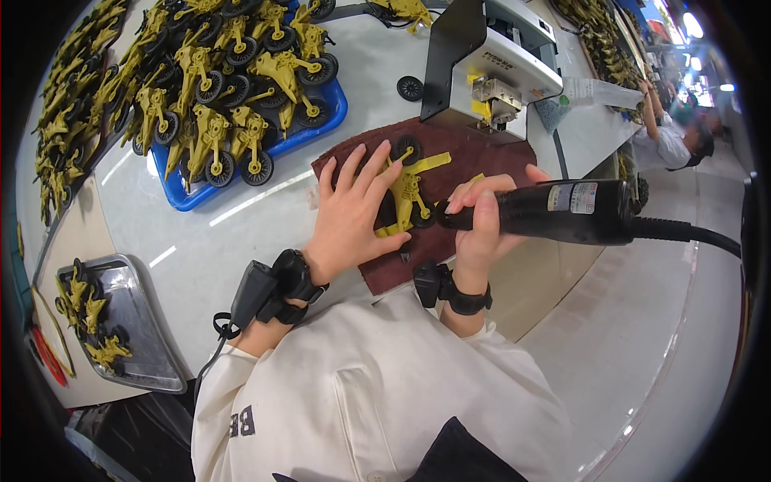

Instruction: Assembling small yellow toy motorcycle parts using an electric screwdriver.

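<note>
A yellow toy motorcycle (409,193) with black wheels lies on a dark red cloth (474,149). Across its left side spreads my left hand (353,201), thumb at the lower end and index finger by the upper wheel, steadying it against the cloth. My right hand (480,221) is wrapped round the front of a black corded electric screwdriver (562,210), held nearly level. The tool's nose points left and reaches the toy's right side by the lower wheel. Whether its tip touches a screw is too small to see.
A blue tray (333,120) piled with similar toy motorcycles stands at the far left, with more heaped beyond. A metal tray (152,345) holds several at lower left. Ahead are a white-and-black machine (494,68) and a loose wheel (409,88). Another person (671,140) sits far right.
</note>
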`<state>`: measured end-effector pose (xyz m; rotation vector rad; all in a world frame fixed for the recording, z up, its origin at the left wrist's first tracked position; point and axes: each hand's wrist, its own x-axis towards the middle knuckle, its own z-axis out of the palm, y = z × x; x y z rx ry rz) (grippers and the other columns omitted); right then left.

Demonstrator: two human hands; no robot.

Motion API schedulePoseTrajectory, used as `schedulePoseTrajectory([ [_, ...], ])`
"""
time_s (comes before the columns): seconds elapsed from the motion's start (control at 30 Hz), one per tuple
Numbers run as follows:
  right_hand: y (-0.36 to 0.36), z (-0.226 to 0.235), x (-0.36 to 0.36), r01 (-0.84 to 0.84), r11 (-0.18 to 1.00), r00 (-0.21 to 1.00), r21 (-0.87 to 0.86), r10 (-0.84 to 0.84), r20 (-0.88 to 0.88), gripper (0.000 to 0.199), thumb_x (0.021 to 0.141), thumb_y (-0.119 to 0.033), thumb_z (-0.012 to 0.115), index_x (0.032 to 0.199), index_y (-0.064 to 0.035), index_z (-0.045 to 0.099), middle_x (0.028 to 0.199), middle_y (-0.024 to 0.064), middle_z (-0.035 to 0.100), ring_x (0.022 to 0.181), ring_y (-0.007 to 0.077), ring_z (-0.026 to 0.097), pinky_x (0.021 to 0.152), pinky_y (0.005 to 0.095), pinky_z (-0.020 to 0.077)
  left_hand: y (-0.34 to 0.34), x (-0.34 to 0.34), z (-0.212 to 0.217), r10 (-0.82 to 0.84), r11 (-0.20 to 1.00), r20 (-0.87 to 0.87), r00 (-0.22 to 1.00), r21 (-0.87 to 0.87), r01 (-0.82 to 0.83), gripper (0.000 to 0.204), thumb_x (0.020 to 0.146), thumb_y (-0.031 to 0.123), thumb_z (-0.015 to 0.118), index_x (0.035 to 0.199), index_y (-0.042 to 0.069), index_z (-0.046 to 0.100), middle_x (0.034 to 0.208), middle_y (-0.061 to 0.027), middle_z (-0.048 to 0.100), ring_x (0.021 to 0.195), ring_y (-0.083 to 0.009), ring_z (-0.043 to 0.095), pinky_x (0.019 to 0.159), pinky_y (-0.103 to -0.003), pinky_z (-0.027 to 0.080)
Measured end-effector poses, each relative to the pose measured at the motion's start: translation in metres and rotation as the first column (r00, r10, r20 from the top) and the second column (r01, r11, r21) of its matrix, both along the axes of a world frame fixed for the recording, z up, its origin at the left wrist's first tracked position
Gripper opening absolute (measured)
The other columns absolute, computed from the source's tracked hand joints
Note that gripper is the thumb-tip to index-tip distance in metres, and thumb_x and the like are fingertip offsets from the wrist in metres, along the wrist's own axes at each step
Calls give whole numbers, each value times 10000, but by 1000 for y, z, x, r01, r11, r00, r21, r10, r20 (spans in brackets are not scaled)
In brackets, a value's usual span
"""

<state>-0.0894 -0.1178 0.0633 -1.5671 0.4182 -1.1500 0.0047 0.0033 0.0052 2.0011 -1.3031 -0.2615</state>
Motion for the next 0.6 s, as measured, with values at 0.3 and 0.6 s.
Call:
schedulePoseTrajectory([
  [0.3, 0, -5, -4, -113, 993, 994, -27, 113, -10, 481, 811, -18, 574, 1207, -33, 302, 720, 100, 552, 535, 163, 525, 553, 295, 473, 2, 2, 0, -11, 1000, 13, 1000, -16, 11, 891, 565, 396, 814, 1320, 108, 441, 1467, -103, 326, 1323, -344, 305, 1062, -556, 204],
  [0.6, -79, 65, 44, 215, 955, 929, -203, -136, 345, 598, 803, -27, 611, 1307, 11, 291, 688, 83, 563, 517, 160, 553, 541, 292, 474, 2, 0, 1, -22, 1000, 24, 999, -19, 23, 898, 585, 427, 794, 1328, 83, 426, 1473, -130, 318, 1334, -351, 301, 1077, -538, 177],
])
